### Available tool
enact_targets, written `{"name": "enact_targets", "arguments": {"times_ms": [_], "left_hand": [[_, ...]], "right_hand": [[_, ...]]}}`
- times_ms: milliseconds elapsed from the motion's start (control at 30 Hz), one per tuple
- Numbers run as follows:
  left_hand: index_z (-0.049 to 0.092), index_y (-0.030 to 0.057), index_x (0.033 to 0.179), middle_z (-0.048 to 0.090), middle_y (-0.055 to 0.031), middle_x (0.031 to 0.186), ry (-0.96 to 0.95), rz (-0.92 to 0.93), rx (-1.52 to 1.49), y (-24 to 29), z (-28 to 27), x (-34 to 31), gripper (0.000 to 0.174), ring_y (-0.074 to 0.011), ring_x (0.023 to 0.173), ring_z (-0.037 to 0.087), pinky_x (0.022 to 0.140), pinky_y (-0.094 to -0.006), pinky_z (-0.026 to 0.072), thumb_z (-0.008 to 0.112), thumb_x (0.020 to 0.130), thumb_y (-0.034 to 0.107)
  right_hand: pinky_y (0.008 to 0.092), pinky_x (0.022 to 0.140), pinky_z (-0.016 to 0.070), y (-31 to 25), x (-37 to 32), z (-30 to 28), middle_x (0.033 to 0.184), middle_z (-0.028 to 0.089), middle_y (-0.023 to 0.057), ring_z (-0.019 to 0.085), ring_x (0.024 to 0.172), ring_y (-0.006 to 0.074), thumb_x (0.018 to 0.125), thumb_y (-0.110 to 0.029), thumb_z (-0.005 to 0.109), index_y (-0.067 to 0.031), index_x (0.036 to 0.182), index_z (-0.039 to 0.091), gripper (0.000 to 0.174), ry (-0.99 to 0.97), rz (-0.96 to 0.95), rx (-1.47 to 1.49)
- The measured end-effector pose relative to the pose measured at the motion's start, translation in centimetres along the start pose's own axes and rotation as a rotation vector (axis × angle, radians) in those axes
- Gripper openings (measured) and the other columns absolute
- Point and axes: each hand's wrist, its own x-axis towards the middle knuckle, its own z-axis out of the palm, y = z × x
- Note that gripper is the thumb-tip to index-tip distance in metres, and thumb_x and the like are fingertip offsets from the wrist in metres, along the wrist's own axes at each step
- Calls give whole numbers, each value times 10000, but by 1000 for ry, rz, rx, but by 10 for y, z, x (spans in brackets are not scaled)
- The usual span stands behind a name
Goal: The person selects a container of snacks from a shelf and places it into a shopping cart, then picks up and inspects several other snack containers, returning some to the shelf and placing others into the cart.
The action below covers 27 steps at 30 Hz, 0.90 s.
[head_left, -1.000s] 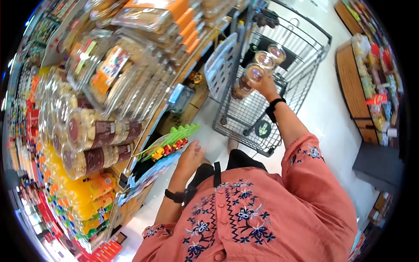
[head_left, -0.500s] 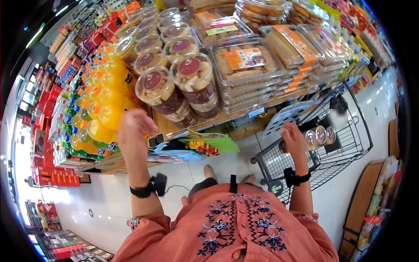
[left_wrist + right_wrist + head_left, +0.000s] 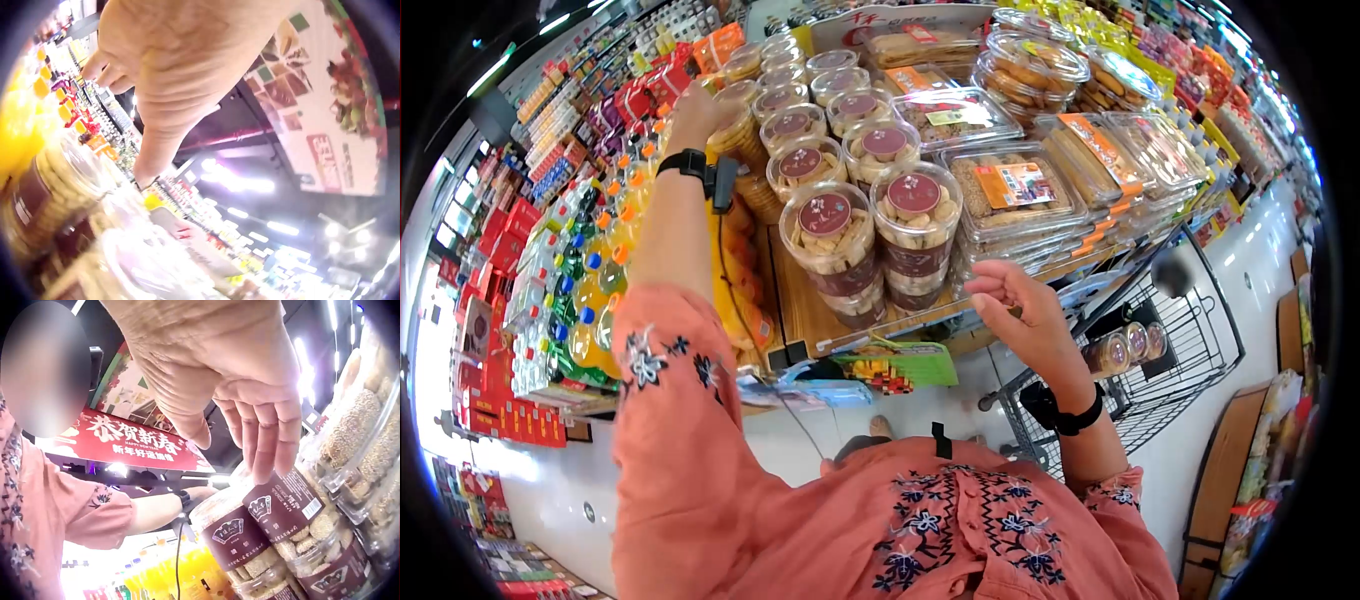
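My left hand (image 3: pixel 693 112) reaches over the far left side of the display, beside a tub of stacked round cookies (image 3: pixel 740 135). In the left wrist view its fingers are relaxed, with nothing visible in them, above the clear tubs (image 3: pixel 62 162). My right hand (image 3: pixel 1030 315) hovers at the front edge of the display with loosely bent, empty fingers. In the right wrist view, its fingertips overlap a stacked tub with a maroon label (image 3: pixel 284 503). Two front stacks of these tubs (image 3: pixel 828 225) have round maroon lid labels. Clear boxes of sesame cookies (image 3: pixel 1012 190) stand to their right.
A wire shopping cart (image 3: pixel 1222 270) stands at the right, with several tubs (image 3: pixel 1112 355) lying in it. Orange drink bottles (image 3: pixel 605 275) fill the left side. A green bag (image 3: pixel 920 364) hangs below the shelf edge. A wooden stand (image 3: pixel 1225 470) is at the far right.
My right hand has let go of a tub in the cart and come up empty to the display's front. My left hand has risen from low by the display to its far left. The view has swung left.
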Motion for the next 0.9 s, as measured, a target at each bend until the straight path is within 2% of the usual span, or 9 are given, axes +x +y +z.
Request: {"name": "enact_targets", "arguments": {"times_ms": [33, 133, 267, 333, 367, 433, 567, 767, 900], "left_hand": [[336, -126, 1503, 489, -370, 1454, -84, 21, 54, -3, 2, 18, 1219, -449, 1400, 469, 1151, -473, 388, 859, 665, 589], [470, -124, 1423, 630, -318, 1318, -70, 242, 184, -37, 37, 75, 1149, -409, 1228, 633, 1054, -456, 492, 904, 584, 531], [490, 116, 1511, 691, -165, 1278, -281, 155, 260, -33, 49, 97, 1024, -326, 1109, 685, 942, -406, 539, 922, 632, 413], [439, 219, 1547, 655, -146, 1264, -442, 131, 191, -14, 29, 78, 1032, -285, 1079, 639, 911, -406, 522, 894, 654, 462], [374, 192, 1584, 602, -190, 1367, -505, 142, 202, -7, 19, 69, 1120, -317, 1209, 599, 990, -433, 496, 874, 647, 549], [346, 246, 1609, 633, -198, 1357, -562, 130, 183, -9, 22, 73, 1153, -333, 1215, 624, 1017, -434, 497, 876, 637, 571], [394, 230, 1586, 690, -158, 1205, -480, 286, 233, -77, 98, 160, 1099, -313, 1083, 653, 969, -395, 515, 883, 632, 470], [332, 122, 1606, 695, -201, 1245, -221, 196, 362, -92, 102, 142, 1153, -340, 1128, 677, 978, -396, 523, 833, 649, 527], [325, 54, 1591, 663, -254, 1300, -212, 240, 167, -70, 67, 94, 1149, -378, 1177, 659, 1008, -421, 515, 766, 675, 589]], "right_hand": [[305, 842, 546, -4, 4, 2, 1074, 741, 131, 694, 935, 159, 966, -125, 691, 16, 1302, 591, 378, 7, 0, -29], [312, 844, 549, -12, 6, 6, 1077, 740, 141, 701, 941, 174, 966, -134, 689, 14, 1315, 581, 394, 18, 84, -46], [304, 834, 551, -15, 5, 12, 1072, 738, 142, 696, 946, 160, 974, -136, 679, 16, 1314, 578, 386, 73, 115, -65], [300, 830, 550, -18, 6, 14, 1066, 737, 141, 692, 945, 152, 979, -141, 675, 18, 1314, 578, 383, 90, 140, -65], [299, 830, 550, -16, 6, 16, 1063, 736, 138, 690, 944, 148, 981, -144, 674, 18, 1315, 578, 384, 91, 149, -47], [296, 829, 549, -13, 9, 17, 1057, 733, 132, 686, 942, 141, 985, -149, 671, 20, 1317, 577, 384, 88, 162, -8], [294, 831, 549, -15, 18, 18, 1050, 727, 119, 684, 935, 138, 989, -160, 669, 24, 1308, 580, 378, 50, 161, -10], [295, 825, 549, -16, 42, 19, 1024, 731, 101, 682, 916, 131, 992, -165, 668, 29, 1280, 591, 355, -59, 87, 4], [293, 809, 551, -17, 58, 19, 1011, 735, 90, 684, 896, 125, 994, -159, 666, 29, 1267, 594, 339, -131, 2, -12]]}}
